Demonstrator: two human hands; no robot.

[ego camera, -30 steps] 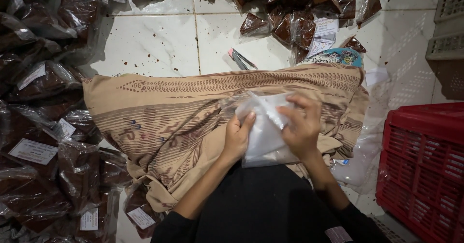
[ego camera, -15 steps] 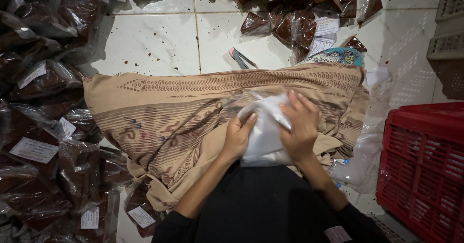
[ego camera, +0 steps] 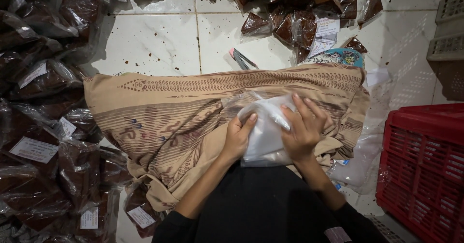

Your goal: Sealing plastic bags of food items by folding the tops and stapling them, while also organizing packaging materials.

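A clear plastic bag holding something white lies on a tan patterned cloth that covers my lap. My left hand grips the bag's left edge with fingers curled around it. My right hand lies flat on top of the bag's right side, fingers spread and pressing down. Both forearms come out of black sleeves at the bottom of the view.
Several clear bags of dark brown contents with white labels are piled on the left and at the top right. A red plastic crate stands at the right. A small tool lies on the white tiled floor.
The bag has been pressed flatter and lower on the cloth. My right hand has moved from its upper edge onto its top.
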